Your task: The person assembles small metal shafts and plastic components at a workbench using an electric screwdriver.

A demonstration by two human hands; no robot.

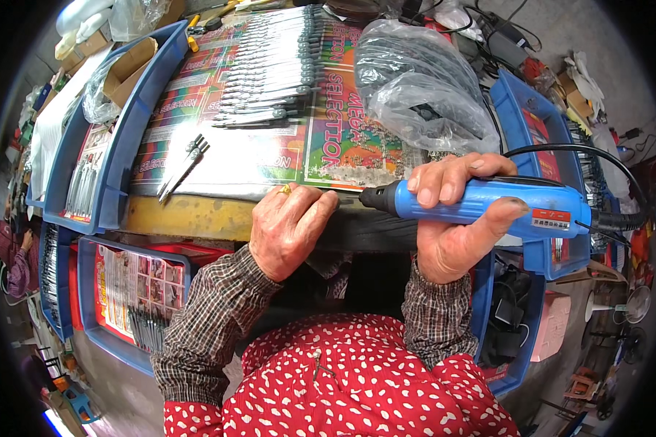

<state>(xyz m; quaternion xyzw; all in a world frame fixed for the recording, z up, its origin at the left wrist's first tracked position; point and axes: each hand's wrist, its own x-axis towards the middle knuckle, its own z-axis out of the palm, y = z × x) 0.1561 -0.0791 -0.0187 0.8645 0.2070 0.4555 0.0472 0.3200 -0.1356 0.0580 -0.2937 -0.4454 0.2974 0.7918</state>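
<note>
My right hand [455,211] is wrapped around a blue electric screwdriver [517,206], which lies level with its black nose [383,197] pointing left. A black cable leaves its rear end. Just left of that nose, my left hand [288,227] is closed in a pinch at the table's front edge. Whatever its fingers grip is mostly hidden; a small dark piece shows between the fingertips and the nose. Beyond my hands, a colourful printed sheet [259,162] covers the tabletop. A long row of slim silver pieces with dark ends [270,69] lies on it, and a few similar pieces [184,169] lie nearer.
A clear plastic bag of dark parts [423,80] sits at the back right. Blue trays stand at the left [113,156], lower left [87,291] and right [514,109]. The worn yellow table edge [186,217] runs in front, and the screwdriver's cable [619,164] loops at the right.
</note>
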